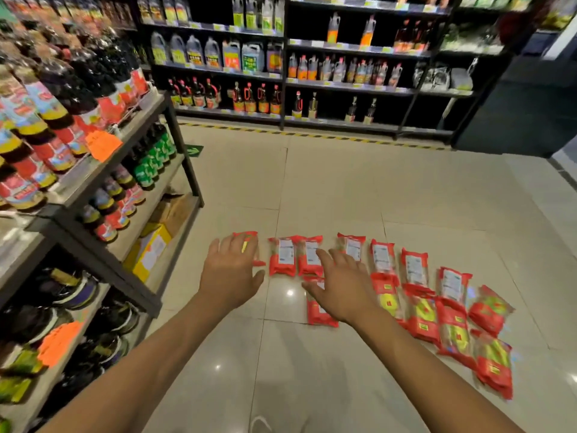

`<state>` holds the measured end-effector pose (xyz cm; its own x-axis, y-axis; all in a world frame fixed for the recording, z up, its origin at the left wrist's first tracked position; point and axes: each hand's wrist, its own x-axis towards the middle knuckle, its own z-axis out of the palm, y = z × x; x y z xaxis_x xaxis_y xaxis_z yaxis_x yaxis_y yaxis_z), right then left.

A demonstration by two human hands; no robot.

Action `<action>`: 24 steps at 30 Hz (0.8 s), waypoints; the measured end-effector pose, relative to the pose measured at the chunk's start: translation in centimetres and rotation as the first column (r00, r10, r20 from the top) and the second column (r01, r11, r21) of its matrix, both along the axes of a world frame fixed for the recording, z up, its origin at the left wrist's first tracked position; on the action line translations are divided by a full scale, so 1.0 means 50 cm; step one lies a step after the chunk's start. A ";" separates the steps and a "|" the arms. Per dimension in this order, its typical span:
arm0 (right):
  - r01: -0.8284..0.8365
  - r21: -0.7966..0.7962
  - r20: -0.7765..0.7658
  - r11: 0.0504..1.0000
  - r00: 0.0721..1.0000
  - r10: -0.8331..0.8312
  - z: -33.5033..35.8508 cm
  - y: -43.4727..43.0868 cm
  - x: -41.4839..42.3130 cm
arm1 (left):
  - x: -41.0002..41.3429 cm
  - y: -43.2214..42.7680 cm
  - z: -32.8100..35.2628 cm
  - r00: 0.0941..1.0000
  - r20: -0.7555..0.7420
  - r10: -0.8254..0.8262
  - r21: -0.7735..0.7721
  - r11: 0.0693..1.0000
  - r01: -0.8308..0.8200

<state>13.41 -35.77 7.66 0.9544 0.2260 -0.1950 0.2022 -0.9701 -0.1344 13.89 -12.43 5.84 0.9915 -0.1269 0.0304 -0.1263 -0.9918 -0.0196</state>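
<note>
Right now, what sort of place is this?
Probably a grocery store aisle: shelving racks stocked with bottles, price tags on shelf edges, red packets laid in rows on the tiled floor.

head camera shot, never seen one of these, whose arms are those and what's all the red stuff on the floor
There is no machine here. The single picture comes from a wide-angle camera worn on a person's head, looking forward and down, so the two bare arms are the wearer's own. The scene is a shop aisle. Rows of red packets lie on the tiled floor. The left hand is spread over the leftmost packet, and the right hand reaches over packets in the middle. Both hands are open with straight fingers, and neither holds anything. Whether they touch the packets is hard to tell. At the left and across the back stand shelves of bottles.
</note>
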 end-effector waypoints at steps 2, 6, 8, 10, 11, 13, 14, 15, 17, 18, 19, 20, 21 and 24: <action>0.001 0.027 -0.032 1.000 0.999 0.000 -0.023 0.013 0.086 | 0.081 0.021 -0.025 1.000 -0.029 0.009 0.020 1.000 -0.009; 0.046 0.079 -0.088 0.996 0.995 -0.039 -0.105 0.029 0.291 | 0.250 0.053 -0.099 0.989 -0.132 0.064 0.026 0.998 -0.061; 0.072 0.125 -0.140 0.990 0.989 -0.055 -0.169 0.036 0.405 | 0.343 0.062 -0.135 0.980 -0.174 0.092 0.021 0.996 -0.089; 0.093 0.166 -0.206 0.982 0.977 -0.057 -0.241 0.052 0.525 | 0.444 0.075 -0.185 0.975 -0.193 0.111 0.001 0.994 -0.113; 0.102 0.174 -0.238 0.979 0.969 -0.059 -0.282 0.060 0.581 | 0.496 0.081 -0.217 0.972 -0.203 0.117 -0.003 0.993 -0.120; 0.108 0.165 -0.272 0.980 0.960 -0.060 -0.371 0.078 0.690 | 0.606 0.095 -0.293 0.965 -0.225 0.132 0.003 0.991 -0.135; 0.113 0.161 -0.285 0.981 0.956 -0.063 -0.419 0.085 0.738 | 0.652 0.101 -0.339 0.957 -0.250 0.148 -0.010 0.988 -0.155; 0.123 0.164 -0.294 0.979 0.953 -0.071 -0.472 0.093 0.783 | 0.699 0.109 -0.391 0.949 -0.271 0.163 -0.034 0.983 -0.178; 0.177 0.179 -0.336 0.968 0.936 -0.109 -0.597 0.105 0.856 | 0.783 0.126 -0.511 0.925 -0.314 0.213 -0.076 0.966 -0.248; 0.209 0.192 -0.365 0.959 0.922 -0.128 -0.663 0.109 0.886 | 0.821 0.135 -0.580 0.909 -0.342 0.238 -0.092 0.954 -0.284; 0.238 0.206 -0.398 0.949 0.907 -0.141 -0.735 0.113 0.913 | 0.853 0.146 -0.657 0.888 -0.374 0.267 -0.096 0.941 -0.323; 0.280 0.212 -0.444 0.936 0.881 -0.163 -0.810 0.119 0.937 | 0.880 0.158 -0.738 0.865 -0.408 0.293 -0.104 0.926 -0.363; 0.322 0.221 -0.489 0.921 0.853 -0.181 -0.888 0.124 0.959 | 0.905 0.170 -0.820 0.840 -0.444 0.311 -0.115 0.910 -0.398; 0.425 0.221 -0.593 0.878 0.773 -0.225 -1.164 0.128 1.008 | 0.962 0.201 -1.074 0.765 -0.535 0.359 -0.161 0.845 -0.509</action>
